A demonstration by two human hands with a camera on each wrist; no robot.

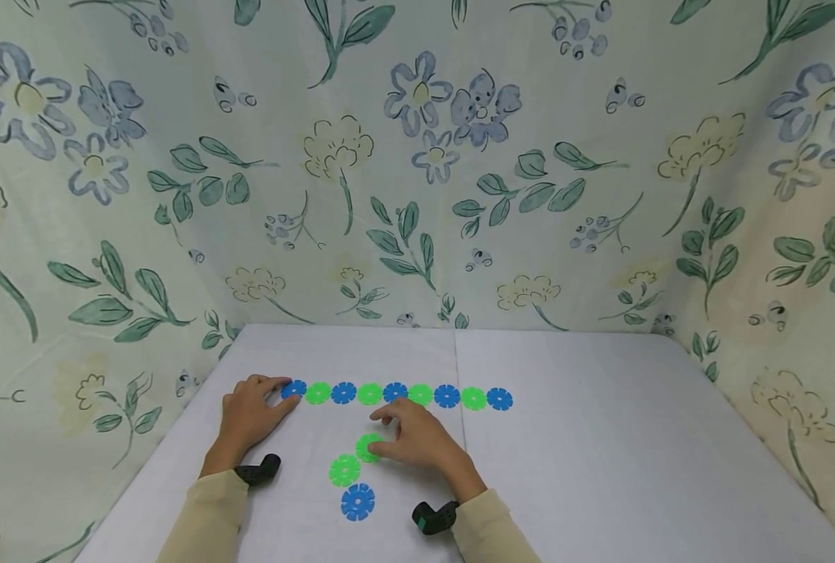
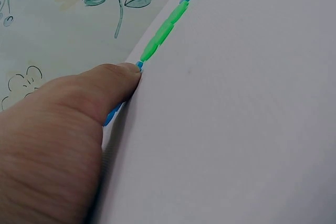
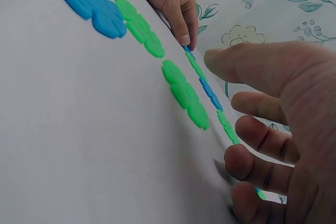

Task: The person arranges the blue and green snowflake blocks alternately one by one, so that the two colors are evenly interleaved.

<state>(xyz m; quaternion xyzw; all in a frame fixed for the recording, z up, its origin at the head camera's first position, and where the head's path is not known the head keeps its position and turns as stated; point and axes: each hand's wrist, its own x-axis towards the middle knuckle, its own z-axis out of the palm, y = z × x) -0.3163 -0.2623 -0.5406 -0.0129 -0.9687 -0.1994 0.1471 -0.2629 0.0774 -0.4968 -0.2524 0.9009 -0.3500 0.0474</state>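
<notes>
Slotted, flower-shaped plastic discs, blue and green by turns, lie in a straight row (image 1: 343, 392) across the white table. My left hand (image 1: 252, 410) is at the row's left end, pinching the end blue disc (image 1: 294, 388) between thumb and forefinger. In the left wrist view, the thumb (image 2: 113, 85) partly covers that disc. My right hand (image 1: 417, 438) holds nothing; its fingers are loosely bent and apart. Its thumb overlaps a loose green disc (image 1: 363, 447) in the head view. The right wrist view shows this green disc (image 3: 185, 95) lying flat, beside the spread fingers.
Nearer to me lie another loose green disc (image 1: 345, 470) and a loose blue disc (image 1: 357, 501). A crease runs through the white tablecloth (image 1: 600, 453). Flower-patterned curtain (image 1: 417, 227) surrounds the table at the back and sides. Each wrist wears a black camera.
</notes>
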